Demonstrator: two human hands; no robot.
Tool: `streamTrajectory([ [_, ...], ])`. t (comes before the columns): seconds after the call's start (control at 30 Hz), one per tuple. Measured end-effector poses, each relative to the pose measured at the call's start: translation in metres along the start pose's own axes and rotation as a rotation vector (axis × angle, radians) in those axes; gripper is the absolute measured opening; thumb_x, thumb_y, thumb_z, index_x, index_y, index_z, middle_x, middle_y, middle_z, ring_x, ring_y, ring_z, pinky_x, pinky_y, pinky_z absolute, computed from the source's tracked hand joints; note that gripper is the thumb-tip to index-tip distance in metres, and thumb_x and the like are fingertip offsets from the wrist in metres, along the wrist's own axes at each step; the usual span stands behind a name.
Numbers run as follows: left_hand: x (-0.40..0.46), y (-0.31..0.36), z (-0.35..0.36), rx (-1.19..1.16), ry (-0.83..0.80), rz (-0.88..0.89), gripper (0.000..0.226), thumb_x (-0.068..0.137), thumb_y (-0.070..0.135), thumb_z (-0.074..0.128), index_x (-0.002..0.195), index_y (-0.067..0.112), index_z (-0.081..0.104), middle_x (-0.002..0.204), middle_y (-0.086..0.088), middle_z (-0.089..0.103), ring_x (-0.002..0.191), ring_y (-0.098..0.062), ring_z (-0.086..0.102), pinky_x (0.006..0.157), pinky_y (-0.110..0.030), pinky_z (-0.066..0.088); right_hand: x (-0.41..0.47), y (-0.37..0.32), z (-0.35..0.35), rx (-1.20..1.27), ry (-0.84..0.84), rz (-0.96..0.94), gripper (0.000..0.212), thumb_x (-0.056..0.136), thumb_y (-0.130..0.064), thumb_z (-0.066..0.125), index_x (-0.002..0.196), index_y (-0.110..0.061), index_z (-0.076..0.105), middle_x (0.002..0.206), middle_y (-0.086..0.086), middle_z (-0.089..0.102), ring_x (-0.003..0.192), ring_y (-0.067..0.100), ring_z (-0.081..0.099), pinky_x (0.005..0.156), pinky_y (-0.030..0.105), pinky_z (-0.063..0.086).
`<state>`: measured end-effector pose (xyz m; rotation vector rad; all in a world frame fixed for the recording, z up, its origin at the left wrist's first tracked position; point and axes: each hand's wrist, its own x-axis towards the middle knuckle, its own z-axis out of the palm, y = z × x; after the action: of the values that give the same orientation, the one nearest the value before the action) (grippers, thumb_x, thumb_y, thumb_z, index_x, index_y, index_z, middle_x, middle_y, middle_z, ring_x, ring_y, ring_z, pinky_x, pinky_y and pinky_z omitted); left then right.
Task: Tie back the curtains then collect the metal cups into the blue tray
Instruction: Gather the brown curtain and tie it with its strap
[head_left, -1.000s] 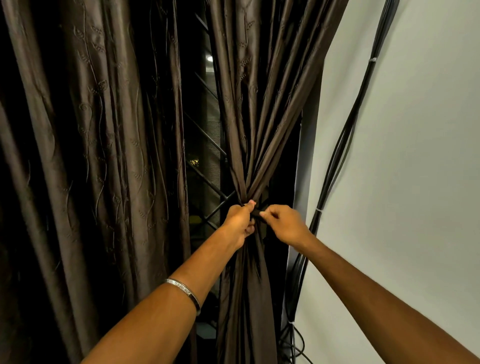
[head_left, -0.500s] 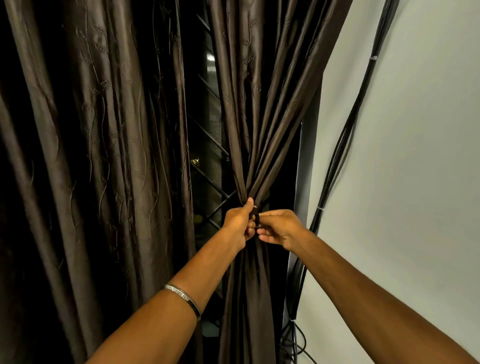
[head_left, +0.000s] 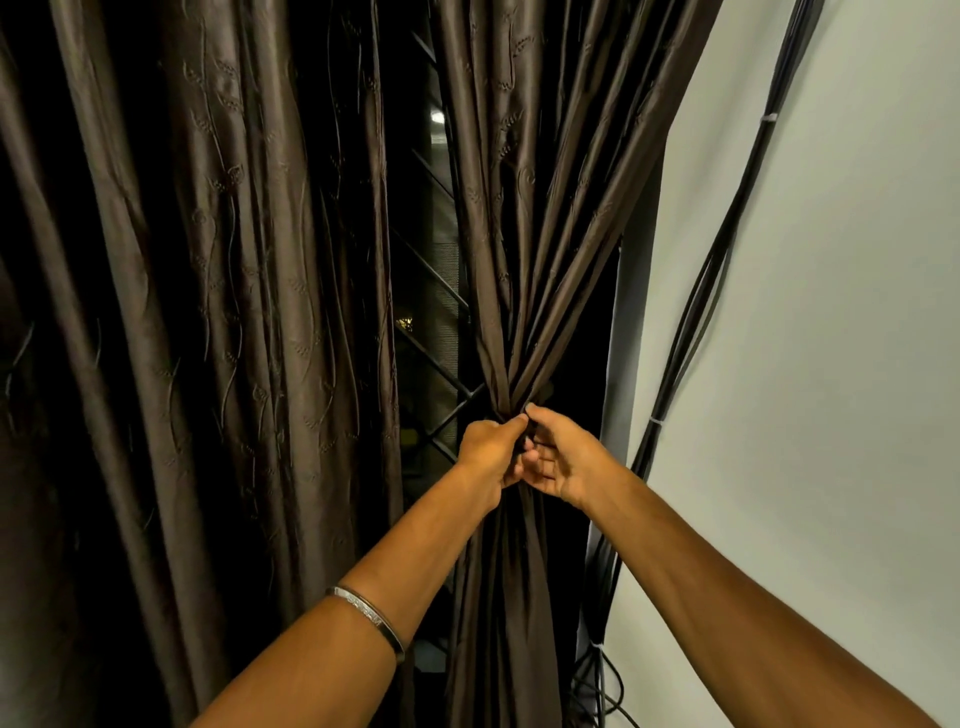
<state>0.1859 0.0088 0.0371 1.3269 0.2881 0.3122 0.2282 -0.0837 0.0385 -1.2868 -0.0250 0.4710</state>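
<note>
At the window, both grips, left hand (head_left: 491, 449), right hand (head_left: 563, 457), pinching gathered right curtain (head_left: 511, 270), no legible writing

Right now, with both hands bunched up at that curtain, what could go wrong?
The left hand and right hand pinch the gathered right curtain at its waist; if either slips, the folds may spill loose. The tie itself is hidden between the fingers, so it may not be fastened. The black cables hang close beside it and could get snagged.
</note>
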Motion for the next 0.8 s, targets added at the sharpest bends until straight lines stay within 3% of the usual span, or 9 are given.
streamTrajectory([
  [0.13, -0.004, -0.005, 0.001, -0.007, -0.008, 0.01, 0.021, 0.099, 0.025, 0.056, 0.081, 0.013, 0.053, 0.071, -0.004, 0.068, 0.047, -0.008, 0.063, 0.038, -0.017, 0.046, 0.008, 0.003, 0.004, 0.007, 0.096, -0.082, 0.022, 0.082, -0.027, 0.076, 0.081, -0.007, 0.068, 0.052, 0.002, 0.052, 0.033, 0.012, 0.042, 0.044, 0.022, 0.043],
  [0.23, -0.004, -0.007, 0.002, -0.054, 0.008, -0.021, 0.019, 0.099, 0.019, 0.057, 0.082, 0.011, 0.056, 0.074, -0.007, 0.067, 0.049, -0.009, 0.062, 0.044, -0.019, 0.053, 0.009, 0.005, 0.005, 0.031, 0.14, -0.124, 0.015, 0.083, -0.015, 0.071, 0.076, -0.004, 0.064, 0.051, 0.005, 0.052, 0.034, 0.013, 0.042, 0.038, 0.019, 0.038],
  [0.3, -0.003, -0.006, 0.004, -0.133, 0.014, -0.056, 0.015, 0.098, 0.014, 0.057, 0.084, 0.01, 0.06, 0.075, -0.008, 0.066, 0.047, -0.009, 0.062, 0.044, -0.02, 0.054, 0.01, 0.004, 0.006, 0.069, 0.113, -0.131, 0.008, 0.085, -0.007, 0.065, 0.082, 0.0, 0.066, 0.048, 0.005, 0.057, 0.033, 0.012, 0.041, 0.037, 0.017, 0.036],
  [0.4, -0.004, -0.006, 0.006, -0.265, 0.051, -0.088, 0.014, 0.096, 0.004, 0.058, 0.083, 0.007, 0.062, 0.074, -0.01, 0.065, 0.04, -0.008, 0.061, 0.042, -0.018, 0.052, 0.01, 0.003, 0.006, 0.103, 0.073, -0.144, 0.017, 0.084, -0.001, 0.054, 0.095, -0.001, 0.068, 0.056, 0.006, 0.062, 0.034, 0.01, 0.04, 0.036, 0.016, 0.036],
  [0.53, -0.005, -0.014, 0.006, -0.415, 0.066, -0.1, 0.017, 0.093, -0.002, 0.058, 0.082, 0.008, 0.064, 0.061, -0.005, 0.068, 0.042, -0.006, 0.061, 0.042, -0.015, 0.051, 0.016, 0.01, 0.0, 0.052, 0.032, -0.212, 0.015, 0.085, -0.002, 0.056, 0.08, -0.014, 0.064, 0.083, 0.009, 0.069, 0.051, 0.011, 0.055, 0.053, 0.023, 0.048],
  [0.6, -0.005, -0.017, 0.006, -0.477, 0.068, -0.09, 0.019, 0.093, -0.003, 0.058, 0.081, 0.009, 0.065, 0.054, 0.0, 0.068, 0.045, -0.004, 0.062, 0.045, -0.013, 0.051, 0.015, 0.012, -0.003, 0.02, 0.06, -0.294, 0.013, 0.084, -0.003, 0.065, 0.088, -0.015, 0.062, 0.088, 0.01, 0.071, 0.065, 0.014, 0.064, 0.064, 0.026, 0.054],
  [0.7, -0.006, -0.019, 0.008, -0.507, 0.108, -0.069, 0.021, 0.092, -0.005, 0.059, 0.078, 0.01, 0.061, 0.057, 0.0, 0.067, 0.053, -0.006, 0.062, 0.048, -0.013, 0.051, 0.014, 0.013, -0.009, -0.113, 0.127, -0.447, 0.02, 0.079, -0.005, 0.078, 0.09, -0.01, 0.062, 0.08, 0.011, 0.071, 0.067, 0.017, 0.07, 0.064, 0.028, 0.059],
  [0.8, -0.005, -0.02, 0.008, -0.501, 0.134, -0.052, 0.024, 0.092, -0.006, 0.058, 0.077, 0.013, 0.057, 0.065, -0.004, 0.065, 0.062, -0.009, 0.06, 0.049, -0.013, 0.049, 0.012, 0.013, -0.015, -0.432, 0.274, -0.677, 0.019, 0.072, -0.018, 0.085, 0.079, -0.017, 0.067, 0.072, 0.002, 0.073, 0.069, 0.015, 0.072, 0.071, 0.034, 0.058],
])
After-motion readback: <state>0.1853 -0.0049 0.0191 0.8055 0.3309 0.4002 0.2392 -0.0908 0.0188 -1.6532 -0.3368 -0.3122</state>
